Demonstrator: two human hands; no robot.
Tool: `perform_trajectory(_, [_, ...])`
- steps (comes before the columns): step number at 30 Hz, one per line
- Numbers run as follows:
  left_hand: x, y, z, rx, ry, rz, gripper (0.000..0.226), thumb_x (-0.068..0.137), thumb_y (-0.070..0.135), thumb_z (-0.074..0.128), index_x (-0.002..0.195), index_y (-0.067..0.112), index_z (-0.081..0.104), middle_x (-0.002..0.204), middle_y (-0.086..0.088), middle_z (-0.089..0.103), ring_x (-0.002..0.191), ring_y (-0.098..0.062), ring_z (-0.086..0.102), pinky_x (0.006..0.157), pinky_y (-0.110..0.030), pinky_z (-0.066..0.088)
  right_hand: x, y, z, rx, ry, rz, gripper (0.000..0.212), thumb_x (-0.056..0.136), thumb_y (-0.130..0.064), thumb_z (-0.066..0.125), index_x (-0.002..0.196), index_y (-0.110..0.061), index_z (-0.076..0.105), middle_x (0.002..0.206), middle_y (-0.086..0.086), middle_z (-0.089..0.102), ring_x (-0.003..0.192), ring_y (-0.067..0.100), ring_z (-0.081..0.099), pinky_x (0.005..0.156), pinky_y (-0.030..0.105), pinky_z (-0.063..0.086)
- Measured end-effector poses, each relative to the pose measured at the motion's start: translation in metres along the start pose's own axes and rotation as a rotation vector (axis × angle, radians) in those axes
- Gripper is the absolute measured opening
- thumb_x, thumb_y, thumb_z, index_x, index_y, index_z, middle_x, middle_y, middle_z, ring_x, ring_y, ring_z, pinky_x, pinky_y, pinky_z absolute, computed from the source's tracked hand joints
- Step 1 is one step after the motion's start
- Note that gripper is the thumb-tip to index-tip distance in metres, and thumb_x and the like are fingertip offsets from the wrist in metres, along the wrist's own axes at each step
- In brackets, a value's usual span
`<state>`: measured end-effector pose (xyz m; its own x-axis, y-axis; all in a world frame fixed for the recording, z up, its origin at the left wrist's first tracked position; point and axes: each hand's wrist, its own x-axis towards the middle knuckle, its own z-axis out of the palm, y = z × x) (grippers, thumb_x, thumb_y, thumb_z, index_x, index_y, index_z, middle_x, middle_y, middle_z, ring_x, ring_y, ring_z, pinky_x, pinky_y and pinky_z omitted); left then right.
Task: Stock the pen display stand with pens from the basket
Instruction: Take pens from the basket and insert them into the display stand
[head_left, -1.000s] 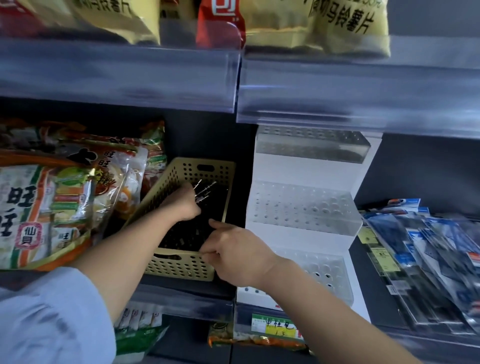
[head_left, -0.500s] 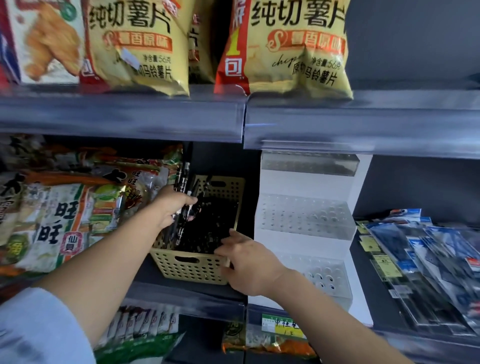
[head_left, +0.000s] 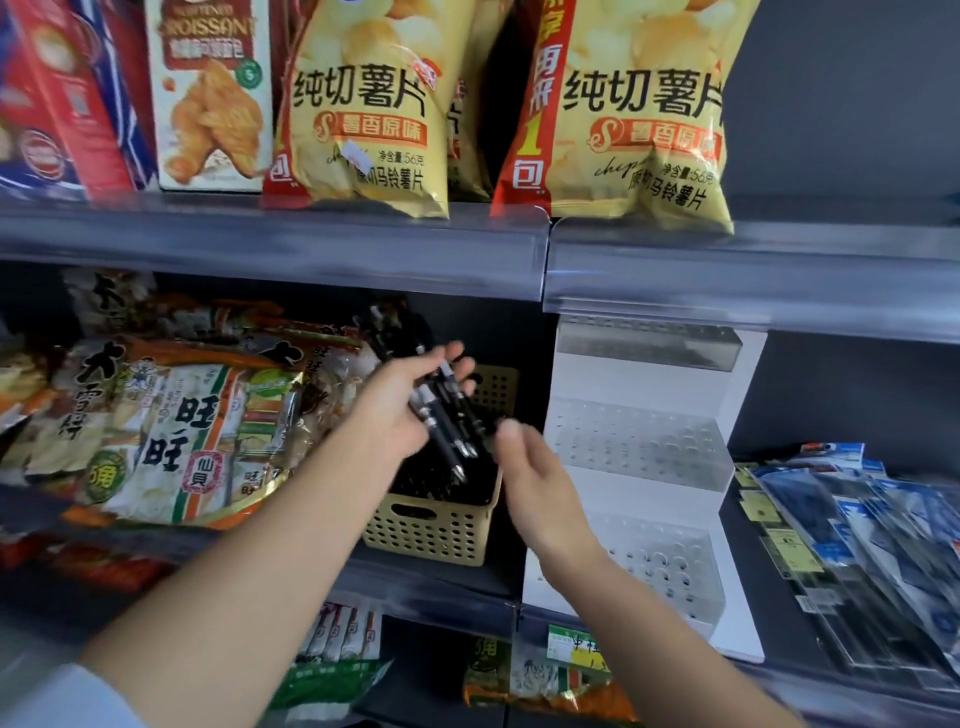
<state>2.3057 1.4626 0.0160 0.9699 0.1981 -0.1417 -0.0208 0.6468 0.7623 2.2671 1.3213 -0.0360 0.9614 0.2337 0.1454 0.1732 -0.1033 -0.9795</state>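
My left hand (head_left: 400, 410) holds a bundle of several black pens (head_left: 447, 415) above the beige perforated basket (head_left: 431, 530), tips pointing down and to the right. More black pens fill the basket. My right hand (head_left: 540, 483) hovers just right of the bundle with relaxed fingers, its thumb close to the pen tips, holding nothing. The white tiered pen display stand (head_left: 634, 447) with clear hole-punched steps stands right of the basket, and I see no pens in it.
Large snack bags (head_left: 176, 431) lie left of the basket. Yellow crisp bags (head_left: 363, 114) sit on the shelf above, whose grey rail (head_left: 270, 234) overhangs the hands. Flat packaged goods (head_left: 857, 545) lie right of the stand.
My left hand has lifted the bundle of pens out of the basket and up to the right. My right hand has let go of the basket's front rim and risen toward the pens.
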Motion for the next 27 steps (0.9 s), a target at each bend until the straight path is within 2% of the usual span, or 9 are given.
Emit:
perform_trajectory(3, [-0.025, -0.023, 0.013, -0.034, -0.074, -0.052, 0.016, 0.094, 0.007, 0.049, 0.091, 0.000, 0.063, 0.076, -0.006, 0.071, 0.070, -0.016, 0.070, 0.071, -0.032, 0.055, -0.001, -0.007, -0.003, 0.626, 0.024, 0.296, 0.048, 0.097, -0.055, 0.030, 0.112, -0.019, 0.057, 0.108, 0.001, 0.068, 0.103, 0.013, 0.063, 0.090, 0.028, 0.047])
perform_trajectory(7, [-0.048, -0.070, 0.033, -0.021, -0.103, -0.104, 0.015, 0.090, 0.012, 0.057, 0.084, 0.004, 0.068, 0.078, -0.011, 0.071, 0.067, -0.022, 0.067, 0.070, -0.035, 0.054, -0.006, -0.012, -0.018, 0.962, 0.113, 0.435, 0.053, 0.097, -0.054, 0.033, 0.099, -0.013, 0.067, 0.099, 0.010, 0.073, 0.095, 0.022, 0.068, 0.088, 0.035, 0.049])
perform_trajectory(10, [-0.055, -0.094, 0.042, 0.014, -0.145, -0.069, 0.010, 0.085, 0.009, 0.061, 0.093, 0.004, 0.065, 0.076, -0.008, 0.070, 0.068, -0.021, 0.066, 0.075, -0.036, 0.054, -0.008, -0.004, -0.034, 0.888, 0.170, 0.370, 0.048, 0.098, -0.049, 0.036, 0.087, -0.015, 0.068, 0.085, 0.004, 0.075, 0.077, 0.015, 0.072, 0.075, 0.033, 0.051])
perform_trajectory(13, [-0.059, -0.107, 0.044, 0.139, -0.197, -0.066, 0.018, 0.081, 0.008, 0.065, 0.098, 0.013, 0.070, 0.088, -0.006, 0.074, 0.083, -0.022, 0.070, 0.084, -0.040, 0.053, -0.007, 0.007, -0.056, 0.633, 0.200, 0.320, 0.049, 0.094, -0.055, 0.040, 0.102, -0.017, 0.069, 0.099, 0.004, 0.074, 0.090, 0.018, 0.070, 0.078, 0.035, 0.053])
perform_trajectory(15, [-0.062, -0.117, 0.044, 0.225, -0.234, -0.098, 0.019, 0.081, 0.005, 0.066, 0.084, 0.021, 0.075, 0.088, -0.005, 0.075, 0.079, -0.018, 0.071, 0.076, -0.039, 0.055, -0.006, 0.006, -0.073, 0.454, 0.199, 0.260, 0.046, 0.090, -0.056, 0.046, 0.105, -0.018, 0.068, 0.087, -0.001, 0.074, 0.072, 0.013, 0.068, 0.056, 0.025, 0.048])
perform_trajectory(17, [-0.067, -0.128, 0.041, 0.284, -0.324, -0.146, 0.013, 0.078, 0.005, 0.068, 0.075, 0.017, 0.073, 0.079, -0.010, 0.070, 0.065, -0.023, 0.067, 0.063, -0.036, 0.055, -0.007, 0.003, -0.090, 0.368, 0.158, 0.211, 0.036, 0.086, -0.050, 0.056, 0.093, -0.017, 0.068, 0.068, -0.002, 0.068, 0.048, 0.011, 0.056, 0.038, 0.020, 0.035])
perform_trajectory(19, [-0.068, -0.137, 0.037, 0.333, -0.419, -0.199, 0.005, 0.075, 0.006, 0.071, 0.076, 0.010, 0.069, 0.071, -0.013, 0.064, 0.058, -0.028, 0.062, 0.058, -0.036, 0.053, -0.008, 0.002, -0.104, 0.338, 0.045, 0.134, 0.028, 0.078, -0.044, 0.062, 0.081, -0.017, 0.071, 0.072, 0.005, 0.068, 0.058, 0.017, 0.061, 0.045, 0.023, 0.042])
perform_trajectory(22, [-0.068, -0.144, 0.030, 0.449, -0.553, -0.278, 0.011, 0.081, 0.007, 0.064, 0.086, 0.000, 0.056, 0.067, -0.009, 0.063, 0.052, -0.024, 0.061, 0.056, -0.031, 0.051, -0.004, 0.011, -0.121, 0.252, -0.022, 0.082, 0.026, 0.075, -0.037, 0.064, 0.083, -0.013, 0.072, 0.080, 0.008, 0.069, 0.075, 0.021, 0.064, 0.072, 0.029, 0.047])
perform_trajectory(27, [-0.063, -0.148, 0.023, 0.514, -0.659, -0.336, 0.027, 0.078, 0.009, 0.064, 0.101, -0.002, 0.054, 0.071, -0.007, 0.063, 0.056, -0.021, 0.057, 0.059, -0.031, 0.049, -0.001, 0.024, -0.140, 0.264, -0.001, 0.070, 0.015, 0.075, -0.025, 0.066, 0.076, -0.011, 0.071, 0.075, 0.008, 0.069, 0.069, 0.023, 0.060, 0.063, 0.029, 0.047])
